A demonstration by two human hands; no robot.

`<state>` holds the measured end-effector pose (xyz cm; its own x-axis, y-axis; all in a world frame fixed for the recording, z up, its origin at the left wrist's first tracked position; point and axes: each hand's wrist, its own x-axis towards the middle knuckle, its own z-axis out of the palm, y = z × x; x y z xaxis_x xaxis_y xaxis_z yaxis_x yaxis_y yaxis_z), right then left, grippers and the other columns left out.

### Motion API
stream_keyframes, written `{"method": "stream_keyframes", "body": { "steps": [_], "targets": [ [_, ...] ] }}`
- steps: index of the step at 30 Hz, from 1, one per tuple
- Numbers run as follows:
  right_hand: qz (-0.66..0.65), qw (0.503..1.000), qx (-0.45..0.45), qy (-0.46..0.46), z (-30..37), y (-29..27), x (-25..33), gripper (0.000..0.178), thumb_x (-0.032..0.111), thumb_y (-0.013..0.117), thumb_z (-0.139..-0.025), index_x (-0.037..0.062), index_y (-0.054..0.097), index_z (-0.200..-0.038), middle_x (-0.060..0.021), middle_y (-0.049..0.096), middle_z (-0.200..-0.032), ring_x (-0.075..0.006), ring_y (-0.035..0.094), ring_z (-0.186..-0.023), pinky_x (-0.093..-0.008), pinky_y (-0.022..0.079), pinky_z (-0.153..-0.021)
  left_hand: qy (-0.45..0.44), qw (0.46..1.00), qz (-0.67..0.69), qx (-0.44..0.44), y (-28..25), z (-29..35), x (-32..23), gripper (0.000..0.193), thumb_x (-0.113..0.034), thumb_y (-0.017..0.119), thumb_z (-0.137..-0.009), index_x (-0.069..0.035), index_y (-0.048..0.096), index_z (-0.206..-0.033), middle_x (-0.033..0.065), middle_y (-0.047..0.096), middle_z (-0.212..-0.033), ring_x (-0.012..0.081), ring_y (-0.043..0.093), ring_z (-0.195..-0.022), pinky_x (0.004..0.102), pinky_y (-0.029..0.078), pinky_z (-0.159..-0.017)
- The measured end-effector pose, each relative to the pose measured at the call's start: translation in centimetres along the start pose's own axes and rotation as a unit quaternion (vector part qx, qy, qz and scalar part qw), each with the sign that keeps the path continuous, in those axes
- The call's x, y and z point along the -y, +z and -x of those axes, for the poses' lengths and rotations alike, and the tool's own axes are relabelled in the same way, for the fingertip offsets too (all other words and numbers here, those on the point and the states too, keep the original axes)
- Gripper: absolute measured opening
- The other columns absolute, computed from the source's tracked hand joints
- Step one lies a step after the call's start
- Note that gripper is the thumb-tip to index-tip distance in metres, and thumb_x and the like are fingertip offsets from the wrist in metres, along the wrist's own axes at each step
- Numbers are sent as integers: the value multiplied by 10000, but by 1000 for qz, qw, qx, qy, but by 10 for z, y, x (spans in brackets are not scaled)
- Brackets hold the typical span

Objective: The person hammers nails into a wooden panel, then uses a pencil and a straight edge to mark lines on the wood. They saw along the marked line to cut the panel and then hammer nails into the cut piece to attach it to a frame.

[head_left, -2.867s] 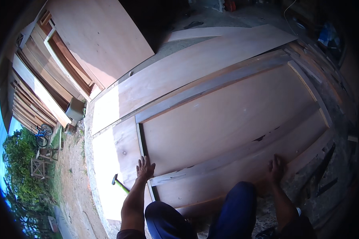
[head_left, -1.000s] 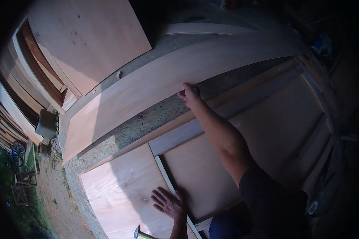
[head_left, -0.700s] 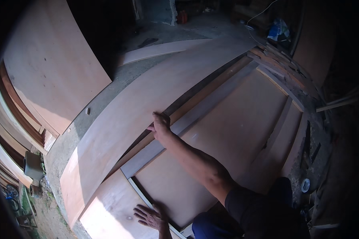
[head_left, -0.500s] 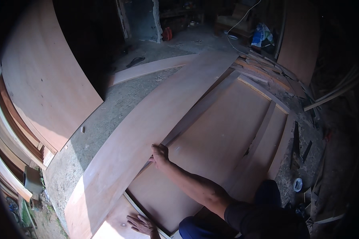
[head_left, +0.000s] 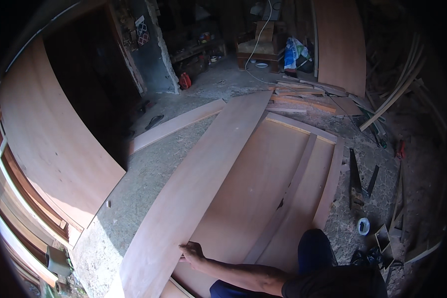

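Observation:
A long, narrow plywood strip (head_left: 184,193) runs from the lower left toward the far middle. It overlaps the left side of a wooden panel frame (head_left: 325,134) lying on the floor. The frame has a flat plywood sheet (head_left: 248,179) within it and a lengthwise slat (head_left: 278,203) nearer its right side. My right hand (head_left: 192,252) grips the strip's right edge close to me, fingers closed around it. My knees are at the near end of the frame. My left hand is out of view.
A handsaw (head_left: 355,181) and a white roll (head_left: 363,226) lie right of the frame. Scrap wood (head_left: 303,102) is piled beyond it. Large plywood sheets lean at the left (head_left: 54,124) and far right (head_left: 340,47). Another board (head_left: 179,124) lies on the concrete floor.
The view has tilted up, and my left hand has dropped out of sight. The strip has shifted right, now covering the frame's left rail. My right hand keeps its grip.

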<state>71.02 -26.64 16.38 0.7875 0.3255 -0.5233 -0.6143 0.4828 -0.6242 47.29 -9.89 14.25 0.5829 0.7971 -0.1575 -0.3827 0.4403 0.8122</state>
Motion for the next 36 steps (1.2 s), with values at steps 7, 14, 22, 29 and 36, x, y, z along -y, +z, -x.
{"method": "stream_keyframes", "body": {
  "steps": [7, 14, 22, 29, 36],
  "targets": [
    [-28, 992, 107, 64, 82, -3, 9, 381, 188, 653, -932, 10, 524, -1243, -173, 642, -1161, -326, 679, -1058, -520, 598, -866, -44, 999, 17, 20, 54, 13, 5, 689, -416, 325, -1068, 77, 142, -1513, 302, 294, -1525, 420, 389, -1395, 530, 350, -1177],
    [17, 997, 64, -25, 72, -99, 58, 444, 140, 620, -938, 20, 429, -1320, -197, 609, -1211, -330, 675, -1048, -542, 602, -807, -96, 994, 28, 37, 81, 38, 35, 662, -393, 343, -1067, 85, 178, -1494, 303, 339, -1488, 413, 416, -1374, 524, 369, -1166],
    [66, 986, 116, -103, 148, -52, 82, 437, 148, 664, -901, 3, 465, -1262, -142, 623, -1081, -240, 678, -946, -414, 634, -676, -94, 995, -4, 22, 73, 52, 29, 632, -367, 363, -1066, 94, 219, -1473, 305, 391, -1445, 405, 448, -1349, 518, 390, -1152],
    [109, 967, 158, -165, 225, -24, 142, 342, 176, 622, -956, 1, 517, -1230, -101, 641, -1002, -161, 672, -854, -309, 608, -634, -88, 996, -25, 7, 69, 64, 21, 605, -344, 381, -1065, 101, 255, -1455, 306, 437, -1408, 397, 475, -1328, 513, 409, -1141],
    [121, 951, 162, -234, 242, -26, 192, 286, 166, 613, -938, -31, 544, -1133, -102, 623, -922, -146, 662, -807, -288, 607, -611, -88, 995, -49, -12, 47, 78, 18, 579, -321, 399, -1064, 109, 291, -1436, 308, 482, -1371, 390, 503, -1307, 507, 427, -1129]
  ]
}}
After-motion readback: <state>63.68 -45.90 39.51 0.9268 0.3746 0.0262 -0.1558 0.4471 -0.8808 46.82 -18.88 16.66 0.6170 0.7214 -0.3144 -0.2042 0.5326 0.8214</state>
